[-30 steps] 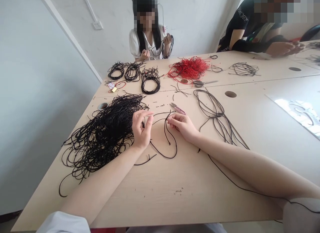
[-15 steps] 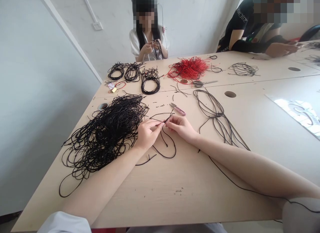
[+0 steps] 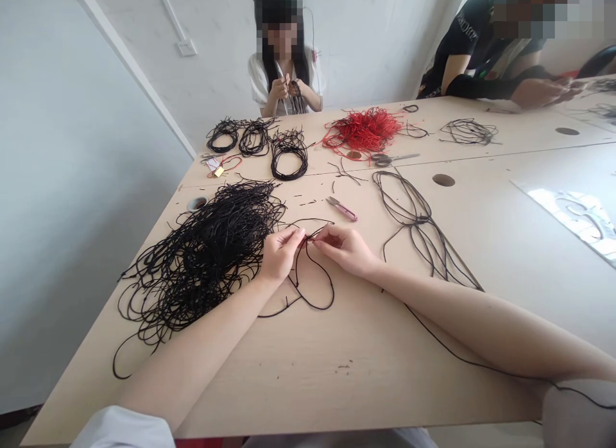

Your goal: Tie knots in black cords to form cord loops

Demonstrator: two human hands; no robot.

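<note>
A thin black cord (image 3: 333, 287) runs between my two hands just above the table, its loop hanging toward me. My left hand (image 3: 280, 252) pinches it between thumb and fingers. With fingertips closed, my right hand (image 3: 347, 249) grips the cord a short way to the right. Between the hands the strands cross at what looks like a knot, too small to make out. Left of my left hand spreads a big tangled pile of black cords (image 3: 206, 255). Just beyond my hands lie pink-handled thread snips (image 3: 342, 208).
Black cord coils (image 3: 289, 156), a red cord pile (image 3: 363, 132) and scissors (image 3: 385, 160) lie farther back. A tied bundle of cords (image 3: 418, 220) is to the right, near a table hole (image 3: 443, 180). Two people work across the table (image 3: 312, 384); one person's hands (image 3: 289, 92) hold black cords.
Both my hands have shifted slightly left, and a small gap has opened between their fingertips, showing the crossing strands. The cord loop moved left with them.
</note>
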